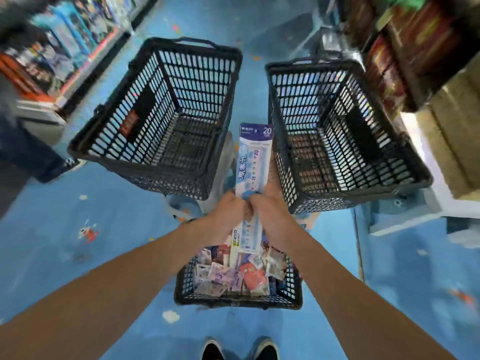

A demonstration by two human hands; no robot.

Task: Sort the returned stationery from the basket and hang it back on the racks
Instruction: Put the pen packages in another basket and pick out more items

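While both bare arms reach forward over the blue floor [109, 255], the left hand [228, 211] and the right hand [270, 211] meet in the middle, knuckles touching, and both are closed around the same packaged ruler [254, 162]. They grip it a little below its middle, so that most of the pack stands up and away from the fingers, its purple header card (printed with "20 cm") pointing toward the gap between two black mesh baskets. The short lower end of the ruler sticks out beneath the hands, hanging just above a third, smaller basket [181, 284] that sits on the floor right in front of the person's dark shoes [239, 349]. That near basket is heaped with small packets of stationery [233, 274] in pink, purple, red and white wrappers; what each one is cannot be told. Beyond the hands, the left far basket [109, 141] and the right far basket [389, 178] stand side by side, slightly apart, raised above the floor on pale supports. Blurred shop shelves [52, 48] line the aisle on the left, and dark stacked goods [402, 53] fill the right.
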